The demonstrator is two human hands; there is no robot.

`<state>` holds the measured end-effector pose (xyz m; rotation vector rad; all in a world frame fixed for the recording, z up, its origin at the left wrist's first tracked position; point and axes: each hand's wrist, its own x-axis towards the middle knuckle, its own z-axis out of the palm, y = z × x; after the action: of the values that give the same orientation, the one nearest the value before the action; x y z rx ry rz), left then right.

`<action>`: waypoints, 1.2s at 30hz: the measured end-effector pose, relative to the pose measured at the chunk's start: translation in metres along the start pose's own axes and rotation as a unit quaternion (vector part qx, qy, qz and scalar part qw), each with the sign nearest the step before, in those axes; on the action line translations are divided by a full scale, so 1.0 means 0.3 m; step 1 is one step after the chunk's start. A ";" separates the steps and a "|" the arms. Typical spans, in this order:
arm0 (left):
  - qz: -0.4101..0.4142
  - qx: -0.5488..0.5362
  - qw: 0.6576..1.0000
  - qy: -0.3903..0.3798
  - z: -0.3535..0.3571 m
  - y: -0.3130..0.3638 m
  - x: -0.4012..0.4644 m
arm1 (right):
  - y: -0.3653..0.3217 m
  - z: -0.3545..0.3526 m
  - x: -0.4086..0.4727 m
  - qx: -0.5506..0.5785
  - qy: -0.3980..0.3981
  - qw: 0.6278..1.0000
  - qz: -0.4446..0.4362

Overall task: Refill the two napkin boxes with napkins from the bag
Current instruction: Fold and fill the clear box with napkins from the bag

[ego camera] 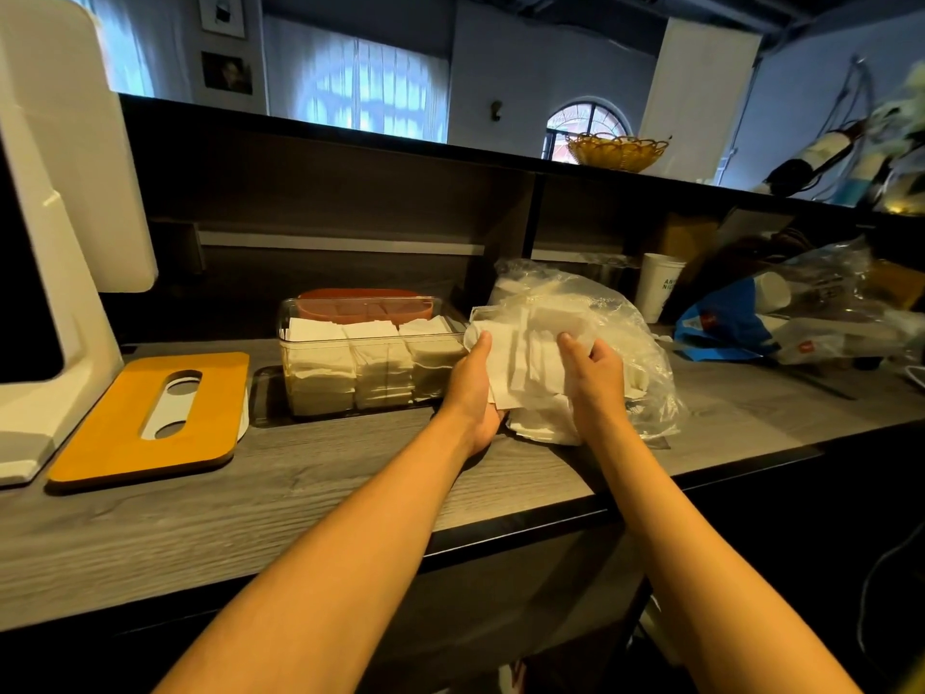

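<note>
A clear plastic bag [615, 313] holding white napkins lies on the grey wooden counter, right of centre. A loose bundle of white napkins [525, 363] sticks out of its mouth. My left hand [473, 388] grips the bundle's left side, thumb on top. My right hand [595, 373] clasps its right side at the bag's opening. Left of the bag stands a clear napkin box [370, 365] filled with three stacks of white napkins. Behind it sits a reddish-brown box [365, 303], mostly hidden. An orange lid with an oval slot [150, 418] lies flat at the left.
A large white device [60, 192] stands at the far left. A white paper cup [658, 285] and blue-and-clear plastic bags [751, 318] crowd the right. A woven basket [618, 152] sits on the upper shelf. The counter's front edge [500, 535] runs across below my forearms.
</note>
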<state>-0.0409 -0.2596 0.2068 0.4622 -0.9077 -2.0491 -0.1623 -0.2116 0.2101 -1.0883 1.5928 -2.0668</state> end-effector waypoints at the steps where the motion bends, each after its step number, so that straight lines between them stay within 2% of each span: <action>1: -0.010 0.000 1.000 -0.013 0.001 0.001 -0.005 | -0.003 0.004 0.000 0.007 -0.009 1.000 -0.007; 6: -0.020 0.060 0.998 -0.028 -0.002 -0.012 0.003 | 0.016 0.029 -0.007 -0.079 -0.086 0.993 0.005; 11: -0.012 0.116 0.993 0.024 -0.002 -0.030 0.027 | 0.035 0.031 -0.010 -0.164 -0.124 0.978 -0.029; 16: 0.006 0.119 0.992 0.028 -0.002 -0.032 0.028 | 0.029 0.031 -0.026 -0.126 -0.187 0.973 0.038; 19: 0.004 0.116 0.992 0.049 -0.006 -0.019 0.020 | 0.006 0.034 -0.027 -0.078 -0.124 0.989 0.032; 22: 0.004 0.102 0.993 0.051 -0.011 0.006 0.007 | -0.009 0.014 -0.017 -0.073 -0.037 0.996 -0.022; 24: 0.011 0.090 0.994 0.062 -0.019 0.018 0.003 | 0.002 0.005 -0.009 -0.101 0.030 0.993 -0.051; 26: 0.011 0.100 0.991 0.084 -0.026 0.020 -0.003 | 0.017 -0.007 -0.001 -0.174 0.073 0.981 -0.041; 28: 0.015 0.147 0.983 0.109 -0.033 0.020 -0.011 | 0.025 -0.023 0.002 -0.252 0.047 0.967 -0.011; 32: 0.031 0.212 0.967 0.137 -0.049 0.027 -0.035 | 0.045 -0.069 -0.033 -0.327 -0.080 0.941 0.032; 34: 0.044 0.233 0.962 0.137 -0.055 0.032 -0.047 | 0.036 -0.076 -0.061 -0.368 -0.108 0.923 0.011; 36: 0.053 0.236 0.960 0.140 -0.056 0.032 -0.059 | 0.020 -0.079 -0.091 -0.391 -0.088 0.915 -0.051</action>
<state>-0.0152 -0.2565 0.2026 0.9135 -1.2159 -1.6080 -0.1625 -0.1797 0.1923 -1.5664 2.3703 -1.3054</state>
